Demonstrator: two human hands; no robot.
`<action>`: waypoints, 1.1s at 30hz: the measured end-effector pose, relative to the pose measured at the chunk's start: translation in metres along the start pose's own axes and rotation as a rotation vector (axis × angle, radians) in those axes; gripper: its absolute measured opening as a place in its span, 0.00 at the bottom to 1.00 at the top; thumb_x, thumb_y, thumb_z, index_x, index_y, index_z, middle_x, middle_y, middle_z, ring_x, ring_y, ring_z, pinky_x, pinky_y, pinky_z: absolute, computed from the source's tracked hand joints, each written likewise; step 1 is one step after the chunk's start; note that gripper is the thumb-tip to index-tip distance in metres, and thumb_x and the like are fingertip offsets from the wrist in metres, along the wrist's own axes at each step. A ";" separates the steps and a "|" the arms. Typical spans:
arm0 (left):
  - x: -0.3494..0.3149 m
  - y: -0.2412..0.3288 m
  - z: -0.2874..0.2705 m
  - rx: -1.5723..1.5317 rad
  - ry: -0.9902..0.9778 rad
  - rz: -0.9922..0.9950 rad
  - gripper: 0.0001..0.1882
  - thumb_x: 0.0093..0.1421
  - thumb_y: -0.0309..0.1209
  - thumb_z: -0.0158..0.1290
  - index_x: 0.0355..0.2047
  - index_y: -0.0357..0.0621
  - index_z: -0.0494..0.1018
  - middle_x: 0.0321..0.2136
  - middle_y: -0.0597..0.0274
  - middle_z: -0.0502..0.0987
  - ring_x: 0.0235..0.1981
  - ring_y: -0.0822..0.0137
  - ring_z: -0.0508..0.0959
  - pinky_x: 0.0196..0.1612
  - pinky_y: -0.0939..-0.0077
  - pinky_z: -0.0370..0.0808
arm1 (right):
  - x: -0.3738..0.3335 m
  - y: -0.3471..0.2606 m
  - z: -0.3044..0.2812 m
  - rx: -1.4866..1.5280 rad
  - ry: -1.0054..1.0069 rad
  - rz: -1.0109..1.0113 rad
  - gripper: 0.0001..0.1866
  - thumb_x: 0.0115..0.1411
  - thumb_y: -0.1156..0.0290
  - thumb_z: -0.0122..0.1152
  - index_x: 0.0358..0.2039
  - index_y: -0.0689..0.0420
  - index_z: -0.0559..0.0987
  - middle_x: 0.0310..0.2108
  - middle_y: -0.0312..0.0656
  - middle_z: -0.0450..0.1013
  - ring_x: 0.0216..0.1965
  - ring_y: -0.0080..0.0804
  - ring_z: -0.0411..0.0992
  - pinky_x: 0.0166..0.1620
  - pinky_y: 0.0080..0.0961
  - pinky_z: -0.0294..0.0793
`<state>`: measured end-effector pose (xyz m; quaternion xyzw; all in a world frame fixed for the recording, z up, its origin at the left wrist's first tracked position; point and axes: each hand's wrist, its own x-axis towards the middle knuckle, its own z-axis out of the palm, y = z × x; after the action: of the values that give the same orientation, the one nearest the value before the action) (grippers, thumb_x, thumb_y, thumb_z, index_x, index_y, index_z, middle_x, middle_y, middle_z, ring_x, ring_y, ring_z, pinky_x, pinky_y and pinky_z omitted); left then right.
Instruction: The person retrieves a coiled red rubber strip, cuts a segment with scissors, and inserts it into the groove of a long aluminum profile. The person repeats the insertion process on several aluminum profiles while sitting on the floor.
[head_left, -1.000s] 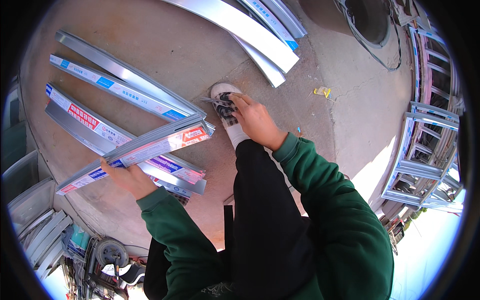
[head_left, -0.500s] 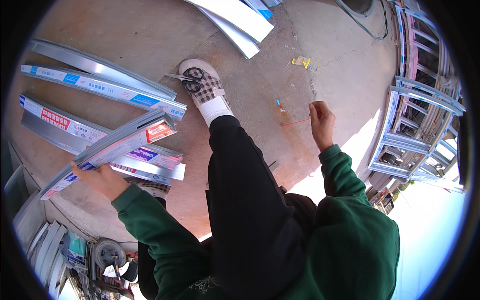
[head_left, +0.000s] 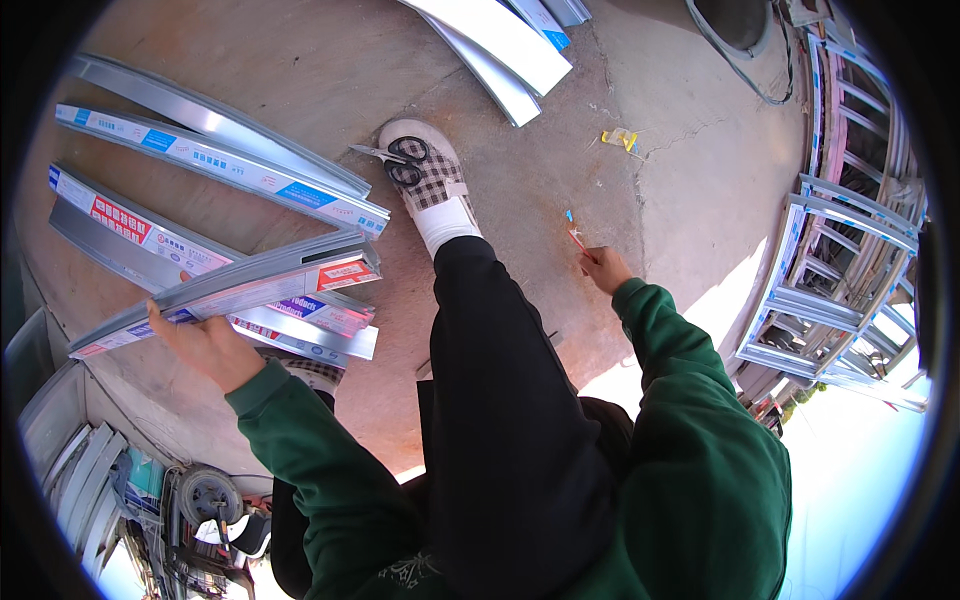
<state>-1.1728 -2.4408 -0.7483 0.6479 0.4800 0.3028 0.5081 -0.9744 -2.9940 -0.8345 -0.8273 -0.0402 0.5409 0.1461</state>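
My left hand (head_left: 212,345) is wrapped round a long silver metal profile (head_left: 270,275) with a printed protective film along its side. I hold it at a slant above other profiles on the floor; its near end points lower left. My right hand (head_left: 606,269) is closed in a pinch out over the floor on the right. From its fingertips a thin red strip (head_left: 577,240) sticks out toward a small blue scrap (head_left: 570,216). Black-handled scissors (head_left: 405,161) rest across the checked shoe (head_left: 438,180) on my foot.
Film-covered profiles (head_left: 220,165) lie at left, with more shiny profiles (head_left: 500,60) at the top. A yellow scrap (head_left: 620,138) sits on the concrete floor. Metal frames (head_left: 840,270) are stacked at right. A wheel (head_left: 208,497) and clutter stand at lower left.
My right hand has moved left and lower with the red strip, which now shows shorter. The profile in my left hand has swung to a flatter slant. The view has shifted slightly.
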 end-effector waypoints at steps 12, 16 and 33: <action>0.012 0.021 0.035 -0.410 0.305 -0.273 0.34 0.68 0.44 0.54 0.66 0.35 0.59 0.59 0.47 0.65 0.58 0.55 0.69 0.63 0.61 0.69 | 0.006 -0.436 -0.110 1.306 -0.233 -1.292 0.18 0.73 0.61 0.43 0.32 0.60 0.74 0.17 0.29 0.62 0.17 0.16 0.55 0.24 0.17 0.56; 0.021 0.029 0.037 -0.513 0.419 -0.321 0.32 0.68 0.45 0.55 0.62 0.33 0.63 0.55 0.48 0.68 0.54 0.56 0.72 0.60 0.62 0.71 | -0.022 -0.476 -0.089 1.112 -0.135 -1.326 0.15 0.71 0.65 0.51 0.34 0.63 0.78 0.20 0.33 0.71 0.18 0.16 0.62 0.25 0.15 0.63; 0.029 0.043 0.029 -0.493 0.544 -0.316 0.25 0.67 0.42 0.56 0.52 0.30 0.70 0.47 0.51 0.74 0.48 0.59 0.75 0.55 0.62 0.74 | -0.034 -0.319 -0.025 0.082 0.044 -0.929 0.09 0.63 0.72 0.62 0.42 0.60 0.84 0.28 0.53 0.78 0.28 0.52 0.77 0.31 0.39 0.74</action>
<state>-1.1239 -2.4258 -0.7194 0.3209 0.6036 0.4875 0.5431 -0.9368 -2.7024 -0.7042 -0.7264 -0.3819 0.4018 0.4063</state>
